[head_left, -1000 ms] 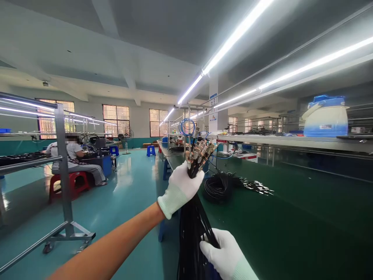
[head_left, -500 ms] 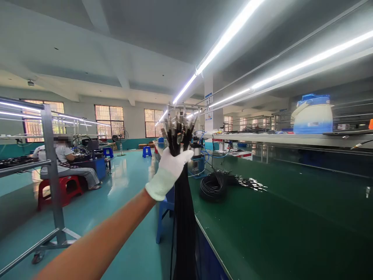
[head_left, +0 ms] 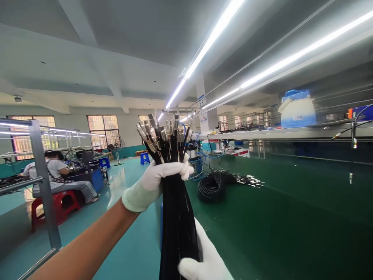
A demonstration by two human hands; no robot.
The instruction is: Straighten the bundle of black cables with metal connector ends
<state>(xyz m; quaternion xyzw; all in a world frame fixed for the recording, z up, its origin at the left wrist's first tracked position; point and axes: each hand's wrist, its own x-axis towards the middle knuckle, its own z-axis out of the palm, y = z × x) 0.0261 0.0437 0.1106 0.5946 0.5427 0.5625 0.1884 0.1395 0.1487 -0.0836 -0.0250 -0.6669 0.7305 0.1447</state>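
A thick bundle of black cables (head_left: 176, 217) is hanging upright at near centre, its metal connector ends (head_left: 163, 136) fanning out at the top and its strands running down out of view.

A long green table (head_left: 291, 217) runs down the right side. On it lies a coil of black cables (head_left: 210, 188), with loose metal-tipped ends (head_left: 247, 180) spread just beside it. A shelf (head_left: 291, 134) above the table carries a white and blue jug (head_left: 297, 111). Tube lights (head_left: 210, 37) run along the ceiling. At far left a person (head_left: 58, 177) sits on a red stool (head_left: 60, 202) at another workstation, behind a metal rack post (head_left: 43, 186). A blue stool (head_left: 145, 158) stands on the teal floor (head_left: 128, 186) near barred windows (head_left: 100, 126).
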